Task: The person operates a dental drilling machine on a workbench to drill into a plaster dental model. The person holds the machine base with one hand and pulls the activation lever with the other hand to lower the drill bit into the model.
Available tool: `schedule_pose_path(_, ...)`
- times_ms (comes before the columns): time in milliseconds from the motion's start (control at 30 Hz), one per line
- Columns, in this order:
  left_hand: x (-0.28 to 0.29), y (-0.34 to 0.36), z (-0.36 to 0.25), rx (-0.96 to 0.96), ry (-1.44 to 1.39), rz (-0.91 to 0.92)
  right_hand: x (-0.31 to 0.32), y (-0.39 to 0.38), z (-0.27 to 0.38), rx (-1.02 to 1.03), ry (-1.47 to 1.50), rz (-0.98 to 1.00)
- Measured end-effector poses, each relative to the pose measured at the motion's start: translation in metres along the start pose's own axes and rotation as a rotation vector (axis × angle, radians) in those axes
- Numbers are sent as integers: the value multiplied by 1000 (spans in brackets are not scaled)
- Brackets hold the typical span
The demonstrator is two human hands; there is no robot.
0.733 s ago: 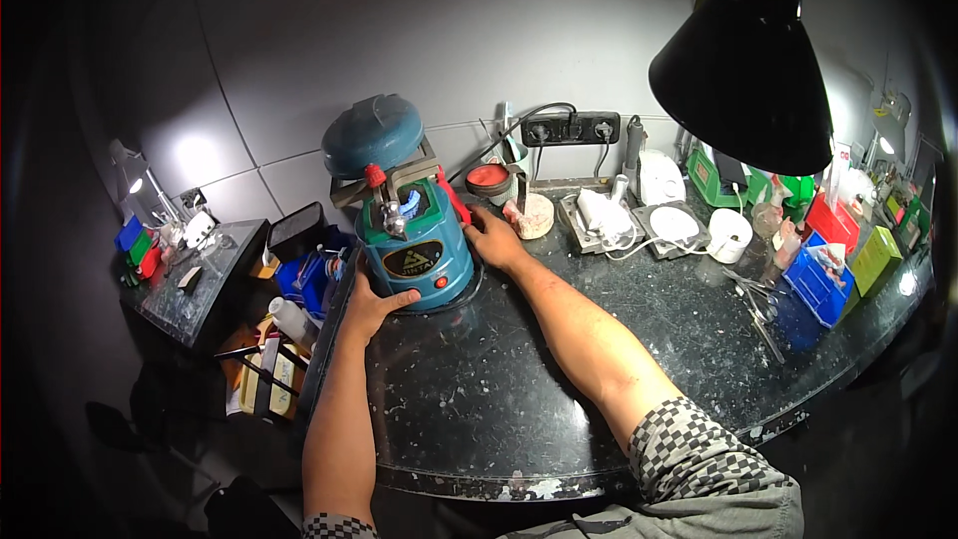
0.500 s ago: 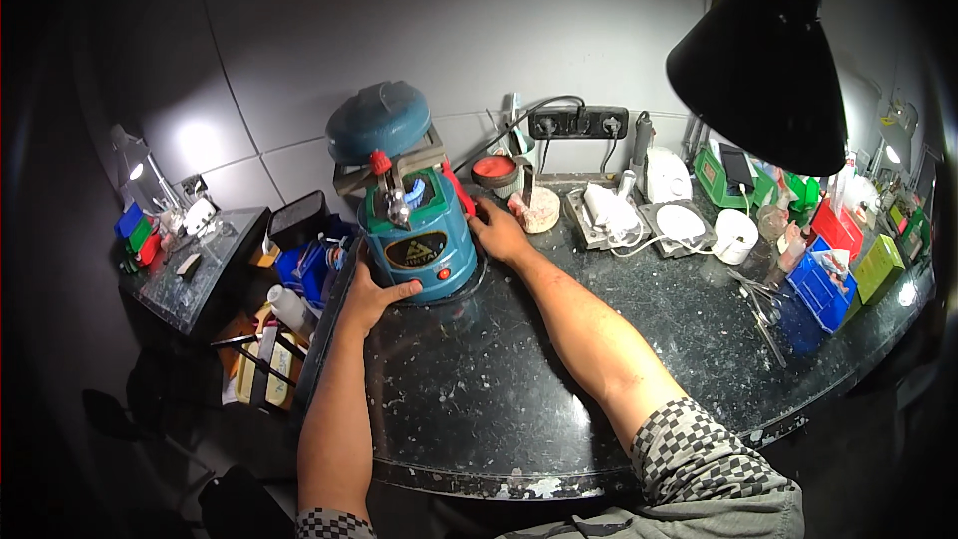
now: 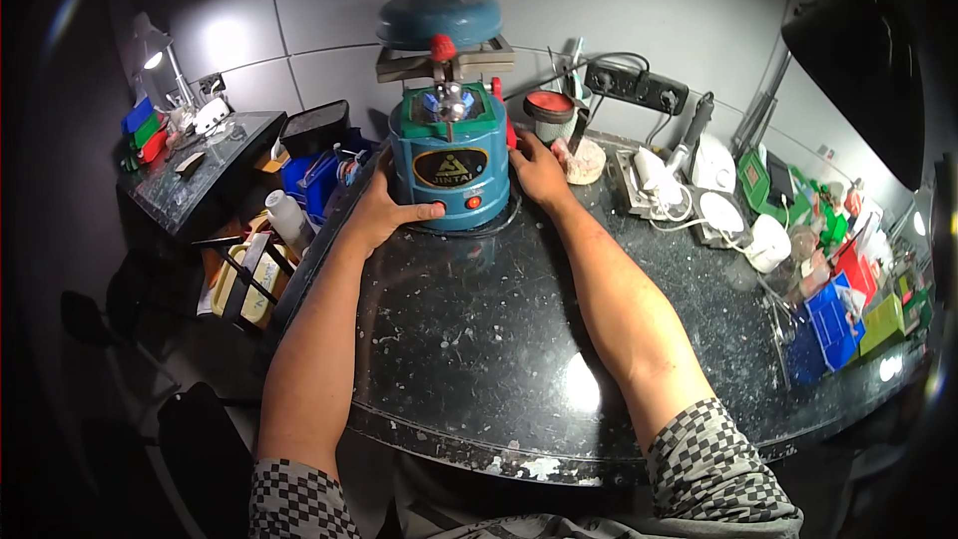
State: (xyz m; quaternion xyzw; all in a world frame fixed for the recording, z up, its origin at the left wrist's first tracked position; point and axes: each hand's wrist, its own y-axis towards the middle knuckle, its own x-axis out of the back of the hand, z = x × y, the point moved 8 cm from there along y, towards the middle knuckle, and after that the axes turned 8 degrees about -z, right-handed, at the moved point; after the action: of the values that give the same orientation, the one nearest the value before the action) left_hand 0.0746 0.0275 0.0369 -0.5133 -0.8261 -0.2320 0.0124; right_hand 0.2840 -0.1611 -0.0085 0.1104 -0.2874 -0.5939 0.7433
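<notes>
A blue dental vacuum forming machine (image 3: pixel 424 190) stands upright towards the back left of the dark table. Its round heater head (image 3: pixel 439 20) sits above a metal frame (image 3: pixel 404 66). Below the frame, a small blue piece (image 3: pixel 436 103), perhaps a dental model, rests on the green top plate (image 3: pixel 424 128). My left hand (image 3: pixel 381 212) is closed around the base's left side, its thumb across the front at a red switch, left of another red switch (image 3: pixel 474 203). My right hand (image 3: pixel 540 172) wraps the right side beside a red part; its fingertips are partly hidden.
Right of the machine are a red-topped cup (image 3: pixel 549 108), a pale plaster lump (image 3: pixel 582 162), a wall power strip (image 3: pixel 637 87) and white corded devices (image 3: pixel 714 165). Coloured bins (image 3: pixel 836 319) line the far right. A black lamp (image 3: pixel 863 70) hangs above; a side table (image 3: pixel 215 170) stands left.
My view has shifted, so the machine appears higher and further right, facing me more squarely. Both hands remain on its sides, the left thumb still at the front switch.
</notes>
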Motion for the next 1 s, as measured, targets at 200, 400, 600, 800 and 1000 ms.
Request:
schedule_pose_path(200,-3,2,-10,-34,-5,21,4,8,-21,23,11,1)
schedule_pose_path(400,4,9,2,-85,2,6,-5,11,-13,5,99,50)
schedule_pose_path(600,-3,12,15,-120,-61,14,-3,0,10,5,36,66)
schedule_pose_path(800,-8,12,15,-175,-27,5,3,0,16,0,-99,69)
schedule_pose_path(1000,-4,17,15,-273,19,-8,-1,16,-1,88,-92,84)
